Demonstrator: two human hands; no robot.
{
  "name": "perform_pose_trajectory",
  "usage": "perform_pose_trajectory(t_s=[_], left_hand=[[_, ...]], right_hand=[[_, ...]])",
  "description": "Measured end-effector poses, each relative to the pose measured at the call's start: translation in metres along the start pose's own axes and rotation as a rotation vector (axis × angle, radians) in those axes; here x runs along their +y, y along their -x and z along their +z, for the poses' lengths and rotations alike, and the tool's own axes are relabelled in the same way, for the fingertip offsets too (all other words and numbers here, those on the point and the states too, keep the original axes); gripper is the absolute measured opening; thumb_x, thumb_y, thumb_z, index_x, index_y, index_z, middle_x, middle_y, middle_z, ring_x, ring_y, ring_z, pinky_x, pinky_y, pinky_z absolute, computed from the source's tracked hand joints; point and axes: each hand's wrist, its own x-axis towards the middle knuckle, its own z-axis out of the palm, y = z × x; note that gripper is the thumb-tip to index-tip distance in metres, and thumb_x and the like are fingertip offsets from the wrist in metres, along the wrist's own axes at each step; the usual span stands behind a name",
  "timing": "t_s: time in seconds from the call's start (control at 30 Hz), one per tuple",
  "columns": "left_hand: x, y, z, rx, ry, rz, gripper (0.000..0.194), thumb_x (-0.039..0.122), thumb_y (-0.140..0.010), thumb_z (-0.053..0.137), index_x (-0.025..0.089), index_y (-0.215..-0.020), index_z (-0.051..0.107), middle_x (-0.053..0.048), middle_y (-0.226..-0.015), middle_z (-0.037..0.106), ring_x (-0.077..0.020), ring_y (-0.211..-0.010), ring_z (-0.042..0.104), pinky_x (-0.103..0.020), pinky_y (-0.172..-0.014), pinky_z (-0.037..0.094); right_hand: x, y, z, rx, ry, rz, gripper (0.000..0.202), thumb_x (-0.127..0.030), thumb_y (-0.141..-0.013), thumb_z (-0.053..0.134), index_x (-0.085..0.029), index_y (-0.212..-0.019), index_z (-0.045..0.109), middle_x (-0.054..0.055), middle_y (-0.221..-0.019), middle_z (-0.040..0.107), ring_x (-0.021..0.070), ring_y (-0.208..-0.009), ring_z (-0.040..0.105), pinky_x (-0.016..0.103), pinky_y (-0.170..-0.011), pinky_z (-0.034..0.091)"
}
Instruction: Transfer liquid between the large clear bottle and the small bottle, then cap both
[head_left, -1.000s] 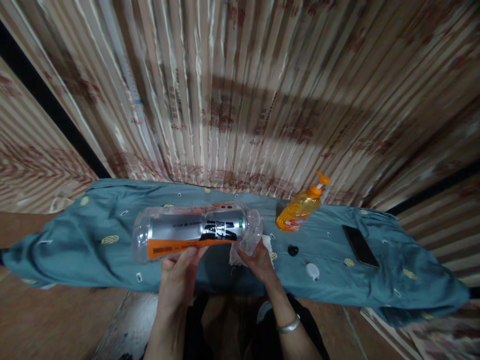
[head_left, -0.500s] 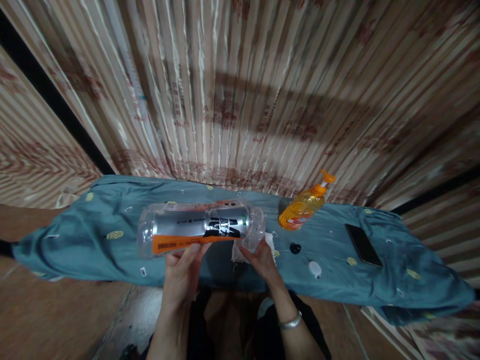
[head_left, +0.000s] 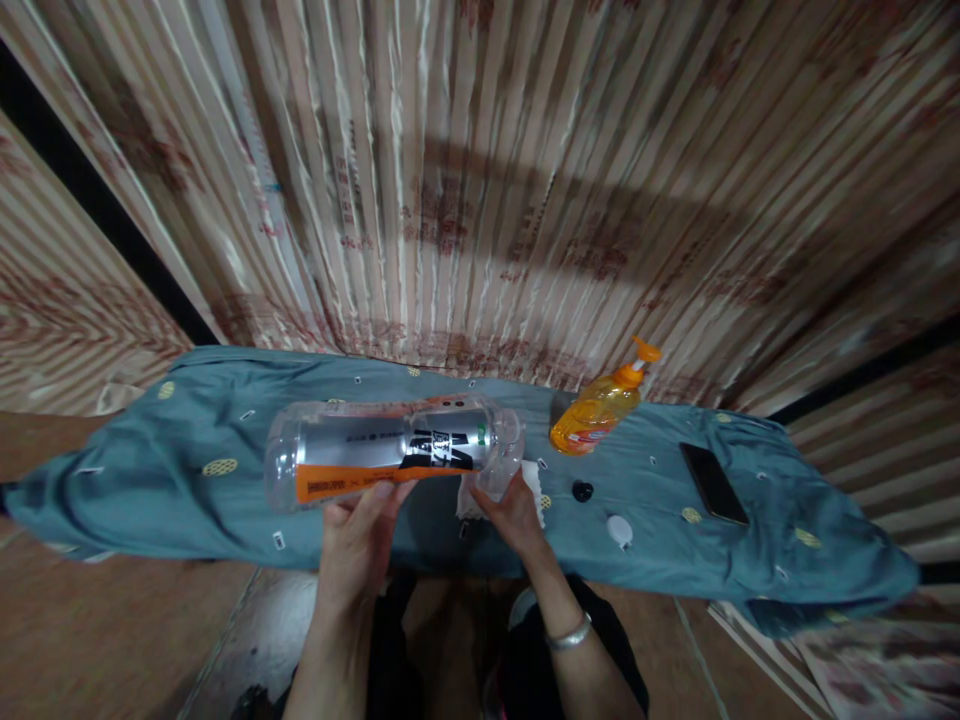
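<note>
A large clear plastic bottle (head_left: 367, 450) with a silver, black and orange label lies sideways above the cloth, its neck to the right. My left hand (head_left: 364, 525) grips it from below near the middle, with the thumb along the orange band. At the neck end, my right hand (head_left: 511, 512) is closed around the clear shoulder; some of its fingers are hidden by the bottle. A white paper or cloth piece (head_left: 532, 485) shows just behind my right hand. To the right are a small black cap (head_left: 582, 491) and a white round lid (head_left: 619, 530).
A blue-green patterned cloth (head_left: 187, 510) covers the narrow table. An orange pump bottle (head_left: 596, 415) with amber liquid stands toward the back. A dark phone (head_left: 713, 484) lies on the right. Behind the table hangs a striped, printed curtain-like sheet (head_left: 465, 200).
The whole scene has shifted slightly left in view. Both hands still hold the bottle, which has turned a little so its label faces slightly differently.
</note>
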Motion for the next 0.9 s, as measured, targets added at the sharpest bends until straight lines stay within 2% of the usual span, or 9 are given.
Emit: perform_pose_trajectory(t_s=[0.1, 0.2, 0.27, 0.4, 0.53, 0.63, 0.73, 0.8, 0.9], left_hand=[[0.000, 0.000, 0.000, -0.014, 0.007, 0.003, 0.035, 0.043, -0.051, 0.093, 0.019, -0.057, 0.068, 0.001, -0.061, 0.065, -0.0190, -0.068, 0.068, -0.059, -0.098, 0.051], [0.000, 0.001, 0.000, -0.035, 0.004, -0.020, 0.044, 0.044, -0.051, 0.093, 0.020, -0.044, 0.057, 0.007, -0.045, 0.048, -0.0131, -0.051, 0.058, -0.059, -0.097, 0.052], [-0.001, 0.001, -0.001, -0.050, 0.018, -0.027, 0.051, 0.042, -0.052, 0.093, 0.020, -0.039, 0.049, 0.008, -0.043, 0.044, -0.0111, -0.048, 0.055, -0.057, -0.097, 0.052], [-0.004, -0.001, -0.003, -0.035, 0.039, 0.015, 0.038, 0.040, -0.053, 0.093, 0.020, -0.050, 0.060, 0.004, -0.055, 0.059, -0.0168, -0.067, 0.066, -0.053, -0.100, 0.051], [-0.005, -0.002, -0.004, -0.027, 0.013, 0.013, 0.033, 0.043, -0.053, 0.093, 0.021, -0.061, 0.070, 0.002, -0.064, 0.067, -0.0185, -0.071, 0.068, -0.055, -0.101, 0.050], [-0.003, -0.002, -0.003, -0.027, 0.021, 0.004, 0.035, 0.044, -0.052, 0.093, 0.020, -0.058, 0.068, 0.003, -0.062, 0.065, -0.0187, -0.070, 0.068, -0.057, -0.102, 0.049], [-0.001, -0.002, 0.000, -0.050, 0.017, 0.004, 0.039, 0.042, -0.053, 0.092, 0.021, -0.050, 0.059, 0.006, -0.051, 0.056, -0.0171, -0.063, 0.066, -0.057, -0.102, 0.049], [0.000, -0.001, 0.000, -0.064, 0.001, 0.008, 0.038, 0.043, -0.054, 0.091, 0.021, -0.051, 0.060, 0.004, -0.053, 0.060, -0.0179, -0.063, 0.066, -0.056, -0.100, 0.051], [-0.001, -0.001, -0.001, -0.064, -0.012, -0.003, 0.034, 0.046, -0.055, 0.090, 0.021, -0.063, 0.069, -0.001, -0.065, 0.068, -0.0220, -0.071, 0.069, -0.056, -0.097, 0.052]], right_hand=[[-0.001, 0.001, 0.002, 0.019, 0.006, -0.014, 0.057, -0.042, -0.079, 0.073, -0.019, -0.129, 0.056, 0.012, -0.114, 0.074, 0.0327, -0.108, 0.071, 0.052, -0.095, 0.058], [0.000, 0.002, 0.004, 0.042, 0.037, -0.023, 0.058, -0.043, -0.079, 0.073, -0.018, -0.129, 0.057, 0.013, -0.116, 0.073, 0.0342, -0.109, 0.071, 0.053, -0.094, 0.058], [0.002, 0.003, 0.005, 0.057, 0.065, -0.022, 0.061, -0.042, -0.077, 0.075, -0.018, -0.130, 0.056, 0.014, -0.118, 0.073, 0.0354, -0.112, 0.070, 0.053, -0.095, 0.057], [0.001, 0.003, 0.003, 0.064, 0.110, 0.023, 0.072, -0.043, -0.073, 0.079, -0.015, -0.134, 0.052, 0.017, -0.118, 0.072, 0.0381, -0.113, 0.068, 0.054, -0.097, 0.056], [-0.003, 0.002, -0.002, 0.006, 0.056, 0.005, 0.070, -0.040, -0.073, 0.078, -0.018, -0.134, 0.051, 0.015, -0.122, 0.070, 0.0365, -0.114, 0.067, 0.055, -0.100, 0.053], [-0.001, 0.000, -0.005, -0.040, -0.060, -0.053, 0.069, -0.029, -0.072, 0.074, -0.022, -0.136, 0.049, 0.011, -0.128, 0.067, 0.0307, -0.119, 0.064, 0.049, -0.105, 0.051], [0.005, -0.001, -0.006, -0.063, -0.113, -0.022, 0.068, -0.022, -0.070, 0.070, -0.024, -0.135, 0.048, 0.008, -0.122, 0.069, 0.0278, -0.113, 0.068, 0.048, -0.102, 0.053], [0.007, -0.002, -0.007, -0.081, -0.117, 0.004, 0.066, -0.021, -0.071, 0.069, -0.025, -0.133, 0.049, 0.007, -0.117, 0.072, 0.0273, -0.105, 0.070, 0.048, -0.097, 0.055], [0.004, -0.002, -0.008, -0.071, -0.097, 0.023, 0.064, -0.026, -0.070, 0.073, -0.022, -0.131, 0.051, 0.008, -0.113, 0.073, 0.0287, -0.101, 0.072, 0.047, -0.093, 0.057]])
